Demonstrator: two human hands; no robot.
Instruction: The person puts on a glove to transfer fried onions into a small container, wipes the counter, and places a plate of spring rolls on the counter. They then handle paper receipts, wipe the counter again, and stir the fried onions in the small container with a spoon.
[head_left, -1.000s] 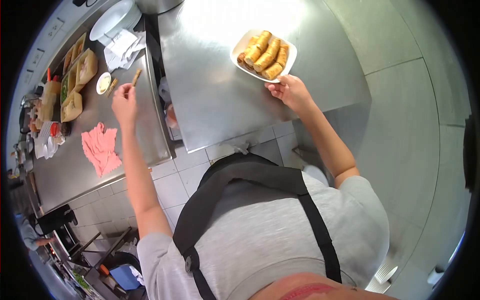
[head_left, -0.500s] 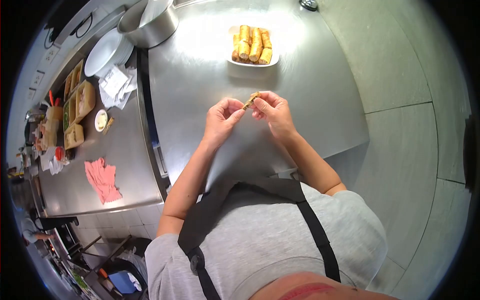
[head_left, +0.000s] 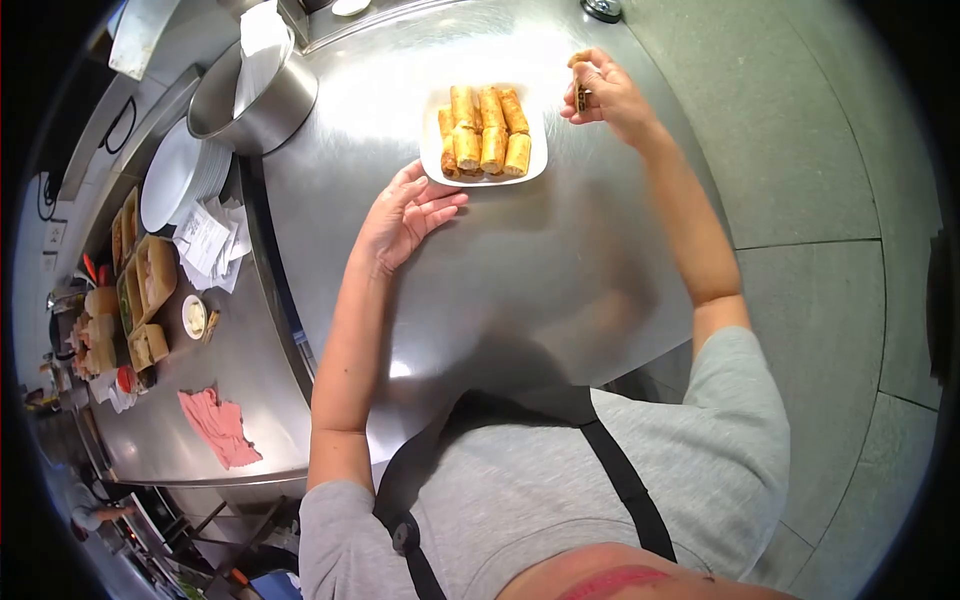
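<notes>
A white dish (head_left: 484, 180) sits on the steel table (head_left: 520, 290) with several golden-brown rolls (head_left: 492, 148) stacked in it. My left hand (head_left: 405, 220) is at the near left corner of the dish, palm up with its fingers apart, and its thumb is close to the rim. Whether it touches the dish I cannot tell. To the right of the dish, above the table, my right hand (head_left: 610, 100) pinches a small brown strip (head_left: 580, 92) between thumb and fingers.
On the left counter (head_left: 240, 370) are stacked white plates (head_left: 185, 180), papers (head_left: 212, 240), food containers (head_left: 155, 275), a small white bowl (head_left: 194, 316) and a pink cloth (head_left: 220, 428). A steel pot (head_left: 255, 105) stands behind. A person (head_left: 88, 510) shows at lower left.
My hands have moved apart. The left one went forward to the dish and opened; the right one went forward and right with the brown strip. The view has shifted a little.
</notes>
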